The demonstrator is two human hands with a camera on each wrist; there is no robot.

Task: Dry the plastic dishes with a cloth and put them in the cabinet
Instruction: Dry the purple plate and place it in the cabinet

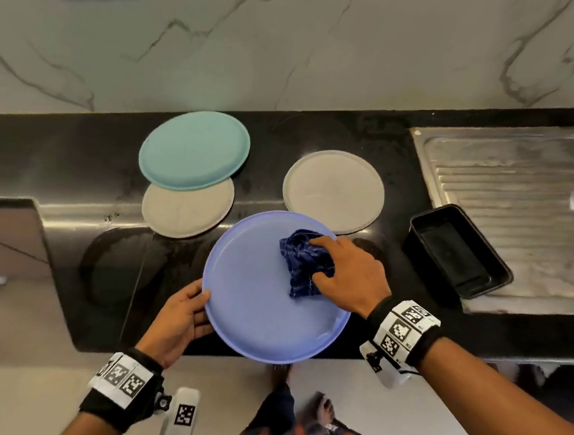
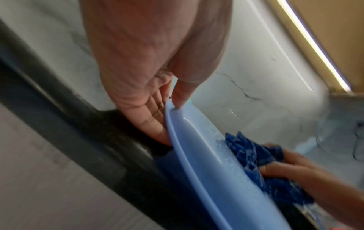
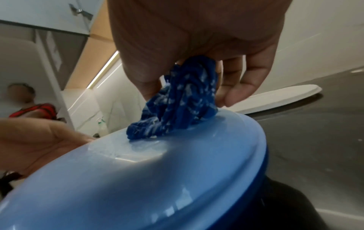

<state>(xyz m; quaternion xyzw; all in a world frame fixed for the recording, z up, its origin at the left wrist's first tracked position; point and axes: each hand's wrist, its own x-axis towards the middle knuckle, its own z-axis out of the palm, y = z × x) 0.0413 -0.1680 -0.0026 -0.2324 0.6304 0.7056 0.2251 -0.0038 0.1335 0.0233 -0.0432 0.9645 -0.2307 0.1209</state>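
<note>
Left hand [image 1: 181, 315] grips the blue plate [image 1: 258, 304] rim, fingers hidden beneath; right hand [image 1: 349, 277] clutches the bunched cloth [image 1: 304, 263] at centre frame.

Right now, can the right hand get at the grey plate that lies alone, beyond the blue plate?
Probably yes. The right hand grips the cloth on the blue plate, and the lone grey plate lies just beyond it, uncovered. It must first free itself of the cloth.

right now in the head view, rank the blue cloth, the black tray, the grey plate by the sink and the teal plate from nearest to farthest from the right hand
From the right hand:
1. Blue cloth, in its grip on the blue plate.
2. Grey plate just beyond the fingers, and black tray to the right: too close to call.
3. Teal plate, far left at the back.
</note>
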